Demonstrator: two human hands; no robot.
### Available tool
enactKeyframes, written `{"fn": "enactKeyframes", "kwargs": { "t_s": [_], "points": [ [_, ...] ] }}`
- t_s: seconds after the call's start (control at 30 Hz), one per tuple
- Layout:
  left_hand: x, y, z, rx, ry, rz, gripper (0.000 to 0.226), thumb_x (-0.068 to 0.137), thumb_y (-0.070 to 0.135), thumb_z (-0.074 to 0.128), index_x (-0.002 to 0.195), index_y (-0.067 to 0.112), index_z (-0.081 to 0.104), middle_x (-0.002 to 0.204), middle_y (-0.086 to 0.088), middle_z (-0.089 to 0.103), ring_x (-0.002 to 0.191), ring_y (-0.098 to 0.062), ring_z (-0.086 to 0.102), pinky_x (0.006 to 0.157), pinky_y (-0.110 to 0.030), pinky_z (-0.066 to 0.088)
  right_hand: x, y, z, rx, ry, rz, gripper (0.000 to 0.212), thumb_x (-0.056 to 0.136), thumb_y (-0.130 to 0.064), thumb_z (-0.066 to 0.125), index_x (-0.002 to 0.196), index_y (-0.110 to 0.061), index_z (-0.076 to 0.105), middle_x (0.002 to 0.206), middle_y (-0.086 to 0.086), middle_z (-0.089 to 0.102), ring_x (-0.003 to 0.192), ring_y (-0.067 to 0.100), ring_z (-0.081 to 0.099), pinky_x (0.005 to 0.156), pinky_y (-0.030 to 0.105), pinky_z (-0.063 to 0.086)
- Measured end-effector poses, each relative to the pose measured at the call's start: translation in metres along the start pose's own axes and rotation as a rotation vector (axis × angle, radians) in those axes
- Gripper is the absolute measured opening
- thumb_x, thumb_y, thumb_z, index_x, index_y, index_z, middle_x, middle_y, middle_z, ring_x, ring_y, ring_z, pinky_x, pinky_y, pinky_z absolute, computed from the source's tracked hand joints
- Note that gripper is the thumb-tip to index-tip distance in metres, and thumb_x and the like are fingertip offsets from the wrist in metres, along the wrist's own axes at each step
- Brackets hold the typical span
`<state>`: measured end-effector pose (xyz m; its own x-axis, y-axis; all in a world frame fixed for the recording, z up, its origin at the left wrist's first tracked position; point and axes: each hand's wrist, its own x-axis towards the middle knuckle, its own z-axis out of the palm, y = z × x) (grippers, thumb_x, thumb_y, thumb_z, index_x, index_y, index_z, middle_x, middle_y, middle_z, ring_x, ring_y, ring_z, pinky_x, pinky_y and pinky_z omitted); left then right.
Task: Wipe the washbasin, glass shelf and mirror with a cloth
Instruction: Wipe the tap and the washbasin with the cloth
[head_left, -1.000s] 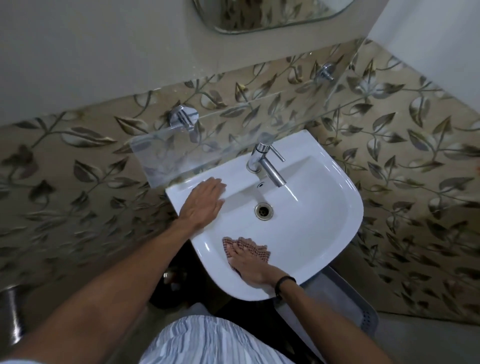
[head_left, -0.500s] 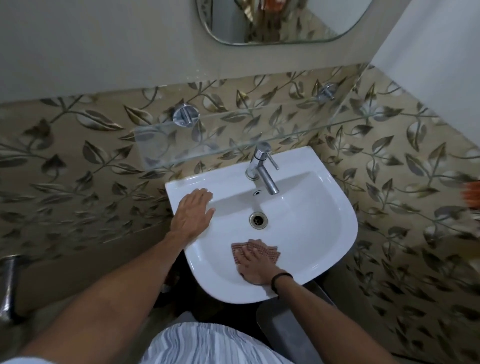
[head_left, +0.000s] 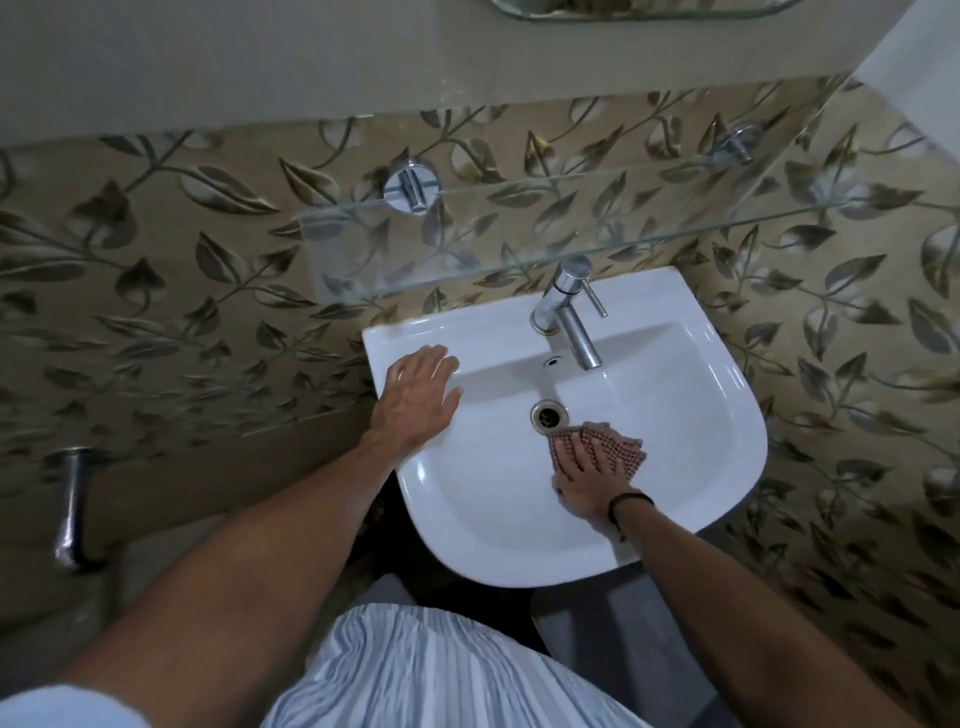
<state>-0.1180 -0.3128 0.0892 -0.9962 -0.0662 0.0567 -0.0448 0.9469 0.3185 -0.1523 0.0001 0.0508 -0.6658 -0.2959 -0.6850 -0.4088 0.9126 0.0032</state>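
Inside basin (head_left: 675, 467), beside drain (head_left: 548, 414): checked cloth (head_left: 608, 441), pressed flat under right hand (head_left: 589, 475), fingers spread straight. Left hand (head_left: 418, 397): flat on basin's left rim, fingers extended, holding nothing. Tap (head_left: 571, 317) at rear; glass shelf (head_left: 519, 239) above.

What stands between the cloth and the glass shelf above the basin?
Only the chrome tap on the white washbasin's back rim lies between the red checked cloth under the right hand and the clear glass shelf.
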Motion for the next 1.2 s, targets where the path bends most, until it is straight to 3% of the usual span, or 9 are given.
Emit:
{"fn": "enactKeyframes", "kwargs": {
  "t_s": [0.17, 0.3, 0.37, 0.53, 0.67, 0.77, 0.83, 1.07, 1.2],
  "points": [
    [0.002, 0.000, 0.001, -0.024, 0.031, 0.001, 0.039, 0.102, 0.040, 0.046, 0.136, 0.021, 0.050, 0.151, -0.002, 0.044, 0.144, -0.023, 0.034, 0.118, -0.043, 0.027, -0.009, -0.066, 0.005, -0.016, -0.046, -0.276, 0.056, 0.108, -0.036, 0.026, 0.160, -0.018, 0.015, 0.168, 0.007, -0.012, 0.153, 0.038, -0.010, 0.119, 0.061, 0.002],
    [0.002, -0.002, 0.003, -0.031, 0.056, 0.005, 0.038, 0.102, 0.039, 0.047, 0.134, 0.020, 0.051, 0.150, -0.002, 0.046, 0.142, -0.023, 0.036, 0.117, -0.043, 0.029, -0.006, -0.039, 0.017, -0.115, -0.174, -0.510, 0.070, 0.104, -0.045, -0.003, 0.155, -0.004, 0.021, 0.167, 0.015, -0.004, 0.154, 0.036, -0.006, 0.123, 0.056, 0.001],
    [0.003, -0.002, 0.003, -0.026, 0.060, -0.002, 0.037, 0.101, 0.039, 0.048, 0.133, 0.020, 0.052, 0.150, -0.001, 0.046, 0.143, -0.022, 0.036, 0.117, -0.042, 0.029, -0.003, -0.006, 0.006, -0.241, -0.155, -0.599, 0.054, 0.109, -0.029, 0.019, 0.155, -0.001, 0.024, 0.167, 0.017, 0.001, 0.154, 0.034, -0.003, 0.123, 0.041, -0.007],
    [0.002, -0.002, 0.005, -0.020, 0.079, -0.020, 0.035, 0.100, 0.038, 0.051, 0.130, 0.021, 0.054, 0.149, 0.000, 0.047, 0.143, -0.021, 0.037, 0.117, -0.042, 0.030, 0.015, 0.089, -0.015, -0.310, -0.129, -0.280, 0.082, 0.085, -0.063, 0.000, 0.151, -0.024, 0.029, 0.168, 0.008, -0.006, 0.155, 0.033, -0.008, 0.123, 0.057, -0.001],
    [0.001, -0.002, 0.005, -0.007, 0.075, -0.031, 0.037, 0.099, 0.039, 0.052, 0.131, 0.020, 0.055, 0.149, -0.001, 0.048, 0.142, -0.021, 0.037, 0.116, -0.042, 0.029, 0.060, 0.082, 0.002, -0.133, -0.020, 0.026, 0.073, 0.079, -0.046, 0.026, 0.145, -0.019, 0.040, 0.156, 0.017, 0.039, 0.135, 0.047, 0.046, 0.094, 0.071, 0.043],
    [0.001, 0.001, 0.004, -0.008, 0.063, -0.029, 0.038, 0.099, 0.040, 0.051, 0.131, 0.020, 0.055, 0.150, -0.001, 0.047, 0.143, -0.021, 0.036, 0.117, -0.042, 0.027, 0.057, 0.025, -0.020, -0.040, 0.093, 0.029, 0.069, 0.093, -0.043, 0.019, 0.151, -0.012, 0.039, 0.166, 0.013, 0.017, 0.149, 0.047, 0.017, 0.111, 0.069, 0.025],
    [0.001, 0.002, 0.003, -0.011, 0.055, -0.027, 0.039, 0.099, 0.041, 0.051, 0.131, 0.020, 0.054, 0.150, -0.001, 0.046, 0.144, -0.021, 0.035, 0.117, -0.042, 0.027, 0.071, -0.003, -0.028, 0.044, 0.128, -0.034, 0.057, 0.102, -0.039, 0.028, 0.152, -0.013, 0.036, 0.167, 0.009, 0.005, 0.152, 0.042, -0.001, 0.118, 0.061, 0.010],
    [0.002, 0.003, 0.001, 0.000, 0.040, -0.016, 0.039, 0.099, 0.041, 0.050, 0.133, 0.020, 0.053, 0.152, -0.003, 0.045, 0.144, -0.022, 0.035, 0.117, -0.044, 0.029, 0.064, -0.080, 0.006, -0.046, 0.167, -0.299, 0.055, 0.101, -0.030, 0.030, 0.150, -0.007, 0.040, 0.166, 0.017, 0.009, 0.151, 0.046, 0.003, 0.115, 0.071, 0.019],
    [0.003, 0.002, 0.000, 0.003, 0.037, -0.022, 0.038, 0.100, 0.039, 0.050, 0.133, 0.021, 0.052, 0.152, -0.002, 0.045, 0.144, -0.022, 0.035, 0.117, -0.044, 0.029, 0.051, -0.055, 0.031, -0.273, 0.223, -0.642, 0.027, 0.093, -0.024, 0.045, 0.101, -0.009, 0.067, 0.144, 0.026, 0.051, 0.135, 0.049, 0.046, 0.104, 0.065, 0.042]
  ]
}}
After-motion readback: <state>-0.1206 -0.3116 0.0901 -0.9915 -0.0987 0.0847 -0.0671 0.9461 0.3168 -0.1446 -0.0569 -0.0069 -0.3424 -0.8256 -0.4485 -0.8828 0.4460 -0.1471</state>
